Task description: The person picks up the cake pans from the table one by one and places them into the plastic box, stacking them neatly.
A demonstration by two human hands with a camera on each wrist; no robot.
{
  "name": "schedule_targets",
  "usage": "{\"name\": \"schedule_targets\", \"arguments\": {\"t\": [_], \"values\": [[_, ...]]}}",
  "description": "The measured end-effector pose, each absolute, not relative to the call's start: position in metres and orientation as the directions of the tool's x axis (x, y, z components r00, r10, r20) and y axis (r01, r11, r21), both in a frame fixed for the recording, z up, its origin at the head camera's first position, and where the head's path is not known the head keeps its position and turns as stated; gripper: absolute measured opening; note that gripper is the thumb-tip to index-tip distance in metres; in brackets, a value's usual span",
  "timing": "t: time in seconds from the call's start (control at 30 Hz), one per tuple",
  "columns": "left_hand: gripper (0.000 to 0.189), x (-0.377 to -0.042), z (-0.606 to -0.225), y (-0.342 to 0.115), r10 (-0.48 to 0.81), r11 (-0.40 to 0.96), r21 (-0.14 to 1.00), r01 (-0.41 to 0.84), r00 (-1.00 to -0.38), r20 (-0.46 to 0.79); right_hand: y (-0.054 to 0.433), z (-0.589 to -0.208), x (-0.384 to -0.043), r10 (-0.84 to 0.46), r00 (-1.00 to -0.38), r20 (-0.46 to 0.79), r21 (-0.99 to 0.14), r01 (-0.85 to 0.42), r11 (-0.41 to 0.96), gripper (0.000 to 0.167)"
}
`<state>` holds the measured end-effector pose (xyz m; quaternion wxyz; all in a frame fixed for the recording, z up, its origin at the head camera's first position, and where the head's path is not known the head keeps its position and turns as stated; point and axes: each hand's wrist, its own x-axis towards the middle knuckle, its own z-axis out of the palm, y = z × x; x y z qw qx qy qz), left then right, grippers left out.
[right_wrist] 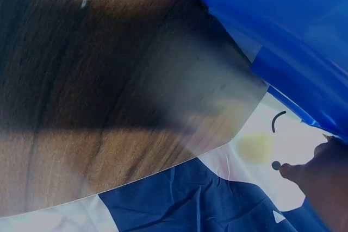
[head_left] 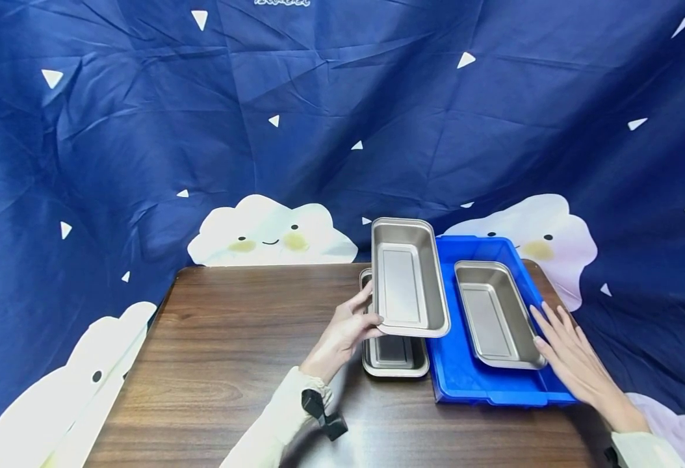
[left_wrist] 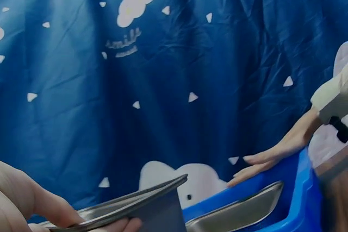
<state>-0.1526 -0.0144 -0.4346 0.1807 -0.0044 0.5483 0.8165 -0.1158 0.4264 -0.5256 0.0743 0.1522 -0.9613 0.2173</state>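
Note:
My left hand [head_left: 342,331] pinches the near left corner of a silver rectangular loaf pan [head_left: 402,283], thumb on the rim and fingers beneath. The pan is raised and tilted, its inside facing the head camera. Beneath it a second loaf pan [head_left: 395,367] lies on the table, mostly hidden. A third loaf pan [head_left: 491,318] sits inside the blue plastic bin [head_left: 444,390], leaning toward the right wall. At that right wall my right hand [head_left: 573,357] has its fingers spread and straight, fingertips over the rim. The left wrist view shows the held pan's rim [left_wrist: 163,184] edge-on.
The brown wooden table [head_left: 231,351] extends left of the pans and in front of the bin. A dark blue curtain [head_left: 319,130] with white triangles and cloud faces hangs behind the table and down its sides. A black strap device [head_left: 322,416] is on the left wrist.

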Motion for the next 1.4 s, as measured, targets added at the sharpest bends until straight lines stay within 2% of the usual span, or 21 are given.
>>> {"name": "schedule_targets", "arguments": {"t": [0.23, 0.93, 1.27, 1.4], "values": [[0.084, -0.155, -0.434, 0.026, 0.293, -0.39, 0.852, -0.348, -0.925, -0.243, 0.427, -0.524, -0.114, -0.269, -0.935, 0.233, -0.386, -0.342, 0.857, 0.063], [0.087, -0.154, -0.439, 0.125, 0.275, -0.437, 0.785, -0.44, -0.896, -0.349, 0.428, -0.526, -0.116, -0.285, -0.914, 0.288, -0.398, -0.385, 0.833, 0.06], [0.086, -0.148, -0.446, 0.151, 0.248, -0.48, 0.749, -0.457, -0.889, -0.384, 0.428, -0.529, -0.113, -0.304, -0.878, 0.368, -0.38, -0.441, 0.813, 0.057], [0.086, -0.148, -0.45, 0.155, 0.251, -0.488, 0.736, -0.469, -0.883, -0.397, 0.428, -0.53, -0.113, -0.294, -0.88, 0.374, -0.412, -0.441, 0.797, 0.056]]}}
